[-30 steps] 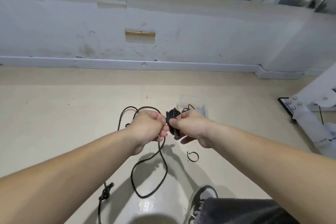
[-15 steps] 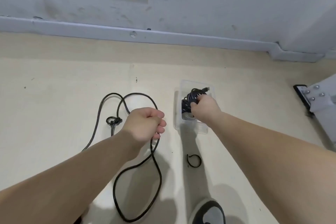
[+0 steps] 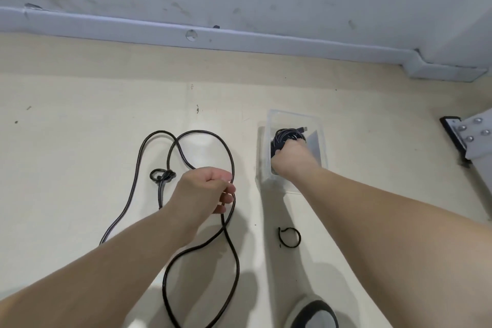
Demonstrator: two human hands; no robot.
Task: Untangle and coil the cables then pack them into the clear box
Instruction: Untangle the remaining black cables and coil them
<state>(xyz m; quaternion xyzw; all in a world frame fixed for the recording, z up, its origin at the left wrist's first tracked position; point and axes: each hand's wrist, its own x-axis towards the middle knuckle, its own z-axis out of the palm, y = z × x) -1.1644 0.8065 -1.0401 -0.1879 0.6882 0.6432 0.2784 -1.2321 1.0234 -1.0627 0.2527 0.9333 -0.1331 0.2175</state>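
gripping coiled cable (image 3: 288, 134) in box (image 3: 292, 114): right hand (image 3: 291, 156); left hand (image 3: 205, 189) pinches loose cable (image 3: 138, 162)

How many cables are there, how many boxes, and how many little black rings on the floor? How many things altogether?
Cables: 2, the coiled cable inside the clear box and the knotted cable on the floor.
Boxes: 1, the clear box.
Rings: 1, the black ring.
Total: 4

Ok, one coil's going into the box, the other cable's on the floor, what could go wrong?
The coiled cable gripped by the right hand may spring open in the clear box once released; a cable tie lies unused on the floor. The long cable in the left hand has a knot; pulling could tighten it.
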